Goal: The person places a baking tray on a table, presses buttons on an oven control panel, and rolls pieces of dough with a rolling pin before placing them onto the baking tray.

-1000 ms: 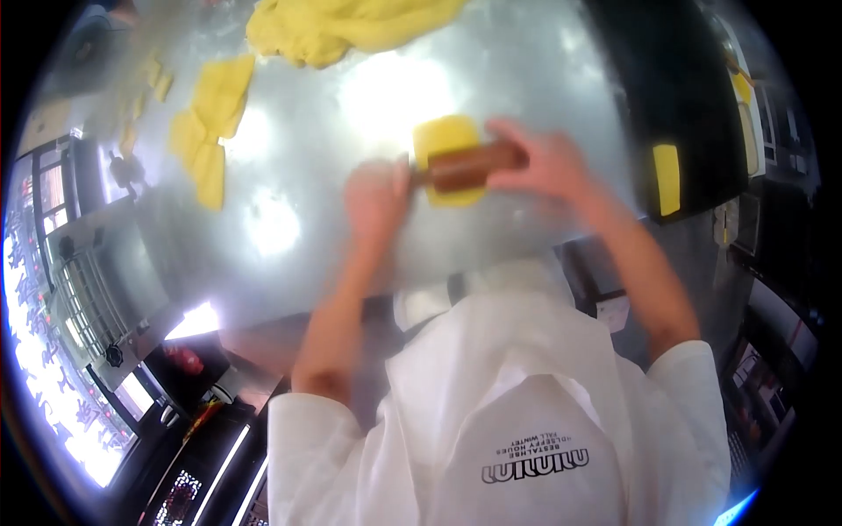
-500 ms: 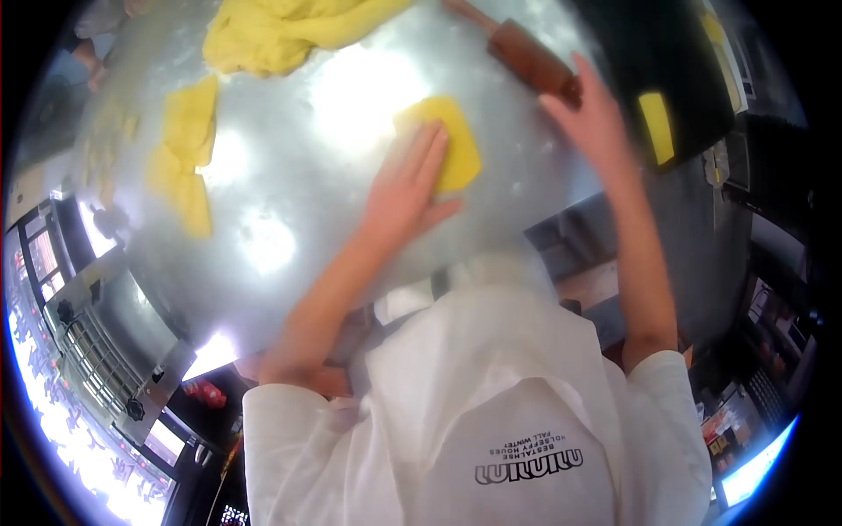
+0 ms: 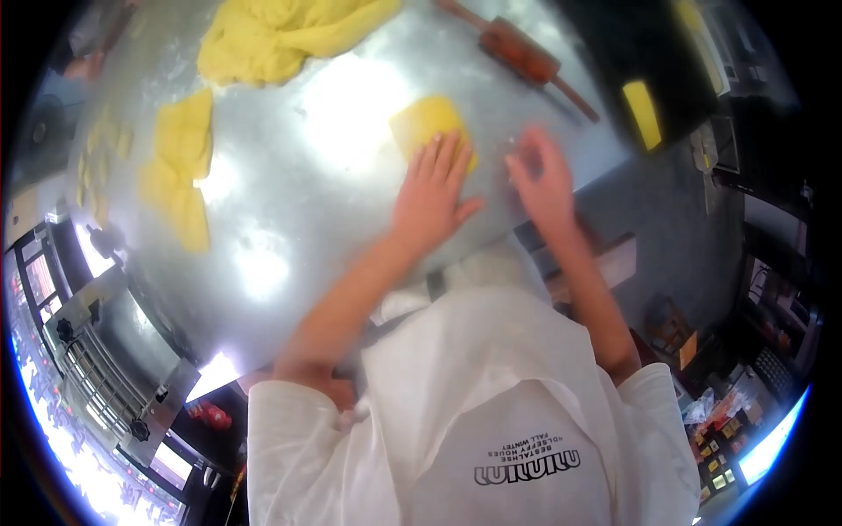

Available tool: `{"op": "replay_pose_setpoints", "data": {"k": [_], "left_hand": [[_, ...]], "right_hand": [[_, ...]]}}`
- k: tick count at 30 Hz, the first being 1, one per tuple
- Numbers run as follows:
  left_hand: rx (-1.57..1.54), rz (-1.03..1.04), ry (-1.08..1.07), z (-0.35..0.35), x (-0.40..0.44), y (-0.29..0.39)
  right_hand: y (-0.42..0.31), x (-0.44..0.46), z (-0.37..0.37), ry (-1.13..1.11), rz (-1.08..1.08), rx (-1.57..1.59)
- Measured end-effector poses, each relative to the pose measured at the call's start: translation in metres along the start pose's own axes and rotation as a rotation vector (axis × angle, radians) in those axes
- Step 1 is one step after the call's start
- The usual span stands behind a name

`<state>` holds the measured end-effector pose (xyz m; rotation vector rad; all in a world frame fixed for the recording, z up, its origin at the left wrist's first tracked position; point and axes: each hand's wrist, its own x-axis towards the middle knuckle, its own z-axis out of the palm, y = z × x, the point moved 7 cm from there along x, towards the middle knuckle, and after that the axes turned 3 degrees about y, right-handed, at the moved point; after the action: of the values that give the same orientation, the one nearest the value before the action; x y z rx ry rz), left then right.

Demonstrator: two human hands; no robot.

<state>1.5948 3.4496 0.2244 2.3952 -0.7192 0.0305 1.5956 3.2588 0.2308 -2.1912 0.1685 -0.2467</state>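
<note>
A flat piece of yellow dough point(image 3: 425, 118) lies on the metal table. My left hand point(image 3: 434, 193) rests on its near edge, with the fingers stretched out. To the right of the dough, my right hand point(image 3: 545, 175) is over the table, slightly blurred, fingers loosely bent and apart from the thumb, with nothing seen in it. Farther off lies a brown rolling pin point(image 3: 522, 51), its near handle free of any hand.
A large lump of yellow dough point(image 3: 263, 39) sits at the back of the metal table point(image 3: 289, 184). Flat dough strips point(image 3: 184, 131) lie to the left. On a dark surface at right is another yellow piece point(image 3: 642, 114). Another person's hand point(image 3: 85, 66) shows at top left.
My right hand has come away from the rolling pin and moved left, toward the dough piece. My left hand has shifted slightly right and nearer, uncovering more of the dough.
</note>
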Motion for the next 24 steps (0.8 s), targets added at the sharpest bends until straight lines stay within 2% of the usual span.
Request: {"op": "replay_pose_setpoints", "data": {"k": [1, 4, 7, 13, 16, 19, 22, 24], "left_hand": [[-0.024, -0.007, 0.01, -0.002, -0.001, 0.0], [0.007, -0.062, 0.103, -0.018, -0.016, -0.007], [0.009, -0.067, 0.034, -0.016, -0.025, -0.013], [0.055, -0.034, -0.022, -0.007, -0.046, -0.018], [0.024, -0.072, -0.003, -0.014, -0.048, -0.017], [-0.009, -0.034, 0.021, -0.013, -0.052, -0.018], [0.032, -0.02, -0.06, -0.012, -0.052, -0.014], [0.033, -0.019, -0.066, -0.011, -0.05, -0.014]], "right_hand": [[0.002, -0.001, 0.003, -0.002, 0.097, 0.092], [0.009, 0.002, 0.024, -0.236, 0.336, 0.107], [-0.001, 0.009, 0.041, -0.254, 0.227, 0.076], [-0.003, 0.009, 0.053, -0.332, 0.135, -0.223], [-0.006, 0.012, 0.051, -0.325, 0.105, -0.212], [0.018, 0.007, 0.056, -0.445, 0.64, 0.111], [0.009, 0.006, 0.055, -0.387, 0.405, -0.024], [0.008, 0.006, 0.052, -0.397, 0.439, -0.021]]}}
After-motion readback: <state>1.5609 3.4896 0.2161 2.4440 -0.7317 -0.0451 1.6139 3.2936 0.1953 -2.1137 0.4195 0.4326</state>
